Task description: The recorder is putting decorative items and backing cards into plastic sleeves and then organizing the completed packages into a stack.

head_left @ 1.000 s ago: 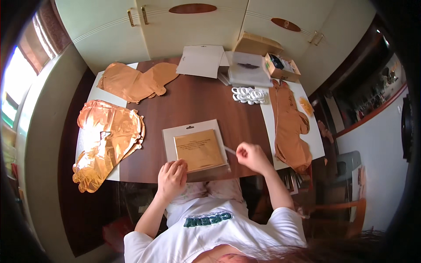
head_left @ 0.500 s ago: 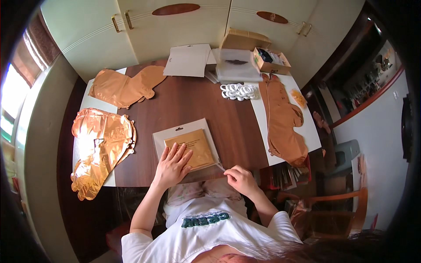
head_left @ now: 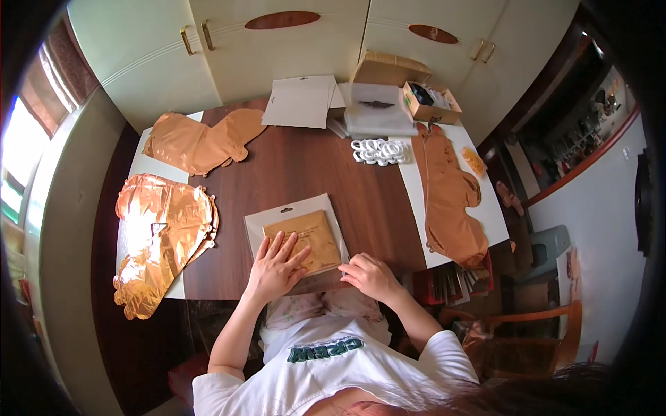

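A clear plastic bag [head_left: 342, 238] with a white hang-hole card [head_left: 253, 225] and a folded gold foil piece [head_left: 320, 243] inside lies at the table's front edge. My left hand [head_left: 276, 269] rests flat on its lower left part, fingers spread across the foil. By the bag's lower right corner, my right hand [head_left: 369, 275] is closed in a pinch, with fingertips at the bag's edge. Something thin and pale shows at those fingertips; whether it is a strip or the bag's own flap is too small to tell.
Copper-gold foil balloons lie flat at the left [head_left: 166, 232], back left [head_left: 205, 142] and right [head_left: 451, 194]. White cards [head_left: 298, 104], clear bags [head_left: 378, 114], white rings [head_left: 380, 151] and an open box [head_left: 433, 107] line the back. A yellow packet [head_left: 474, 161] sits far right.
My right hand has moved left and slightly up to the bag's corner. The thin pale strip that stretched between corner and fingers is now mostly hidden. My left hand stays on the bag.
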Action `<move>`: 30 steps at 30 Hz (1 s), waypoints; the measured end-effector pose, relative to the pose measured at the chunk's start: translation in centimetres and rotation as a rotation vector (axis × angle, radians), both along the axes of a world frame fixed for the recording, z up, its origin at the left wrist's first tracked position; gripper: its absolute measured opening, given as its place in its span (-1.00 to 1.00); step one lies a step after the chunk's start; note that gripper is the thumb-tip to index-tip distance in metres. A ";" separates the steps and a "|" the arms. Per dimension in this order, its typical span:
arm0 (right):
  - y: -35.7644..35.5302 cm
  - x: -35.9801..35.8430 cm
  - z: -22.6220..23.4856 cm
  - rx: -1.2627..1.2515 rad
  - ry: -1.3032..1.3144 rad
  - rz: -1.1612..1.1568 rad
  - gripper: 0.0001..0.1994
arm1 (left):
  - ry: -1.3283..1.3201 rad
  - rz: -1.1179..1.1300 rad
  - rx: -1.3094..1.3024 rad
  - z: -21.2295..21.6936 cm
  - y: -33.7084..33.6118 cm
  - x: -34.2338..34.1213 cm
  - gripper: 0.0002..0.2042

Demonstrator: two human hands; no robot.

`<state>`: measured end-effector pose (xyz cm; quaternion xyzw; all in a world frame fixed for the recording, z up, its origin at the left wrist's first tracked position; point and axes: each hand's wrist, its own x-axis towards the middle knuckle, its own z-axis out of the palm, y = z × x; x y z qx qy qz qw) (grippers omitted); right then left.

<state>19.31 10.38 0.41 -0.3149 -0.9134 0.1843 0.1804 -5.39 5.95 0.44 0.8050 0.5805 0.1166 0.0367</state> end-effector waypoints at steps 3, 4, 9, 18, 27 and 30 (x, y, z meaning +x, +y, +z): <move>1.4 -0.1 1.3 0.143 -0.008 0.098 -0.71 | 0.002 0.000 -0.002 0.1 0.0 0.0 -0.58; 1.9 -0.1 1.3 0.146 -0.009 0.099 -0.71 | 0.005 -0.003 -0.005 0.1 0.0 0.0 -0.58; 3.2 -0.1 0.0 0.170 0.038 0.198 -0.72 | 0.003 -0.001 -0.020 0.2 -0.1 0.0 -0.57; 3.2 -0.4 -1.5 0.232 0.172 0.171 -0.81 | 0.006 -0.005 -0.027 0.2 -0.1 -0.1 -0.57; 3.2 -0.3 -0.6 0.319 0.102 0.209 -0.82 | -0.015 0.007 -0.020 -0.3 0.0 -0.3 -0.44; 3.5 -0.1 -0.9 0.337 0.098 0.227 -0.80 | -0.014 0.005 -0.011 -0.3 0.0 -0.4 -0.42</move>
